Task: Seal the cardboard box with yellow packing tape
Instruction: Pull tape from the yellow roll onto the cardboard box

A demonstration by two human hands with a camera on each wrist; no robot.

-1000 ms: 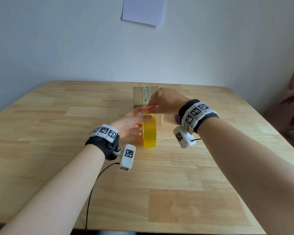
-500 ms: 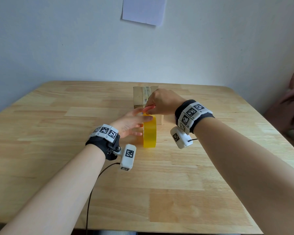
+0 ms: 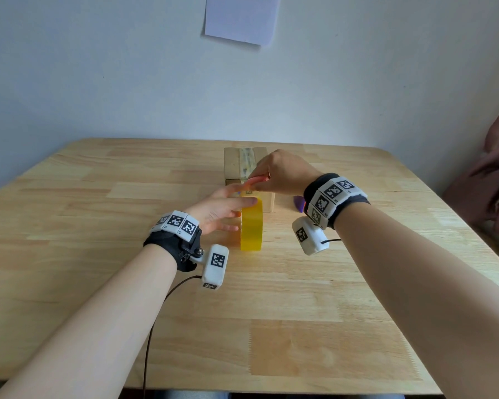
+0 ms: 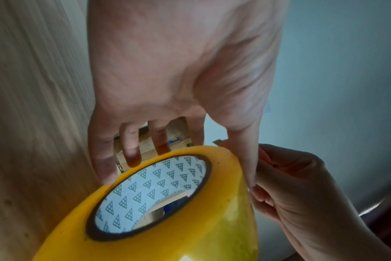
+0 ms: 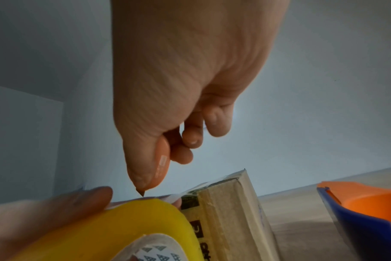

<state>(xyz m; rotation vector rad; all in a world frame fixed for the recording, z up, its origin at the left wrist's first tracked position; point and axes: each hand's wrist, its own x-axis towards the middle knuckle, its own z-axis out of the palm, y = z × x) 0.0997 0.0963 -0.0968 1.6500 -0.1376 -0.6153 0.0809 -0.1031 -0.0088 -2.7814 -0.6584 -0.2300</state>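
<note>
Left hand (image 3: pixel 219 210): fingers (image 4: pixel 132 141) straight and spread, resting on the top and left side of the tape roll, steadying it on edge.
Tape roll (image 3: pixel 251 226): yellow, upright on the table (image 3: pixel 98 254), near the middle, touching or just in front of the box. Its white core (image 4: pixel 154 190) carries a repeated pattern of small green triangles; no words can be read on it.
Tape strip (image 5: pixel 190 193): a short run from the top of the roll to the box's near top edge.
Box (image 3: pixel 236 165): cardboard, toward the table's far edge, with pale tape along its top. Dark print on its near face is too cut off to read.
Right hand (image 3: pixel 283 175): fingers curled round an orange cutter (image 5: pixel 162 166), its small dark tip just above the strip. The cutter's pale label is illegible.
Purple object (image 3: pixel 298 203): on the table right of the box, partly hidden by the right wrist.
</note>
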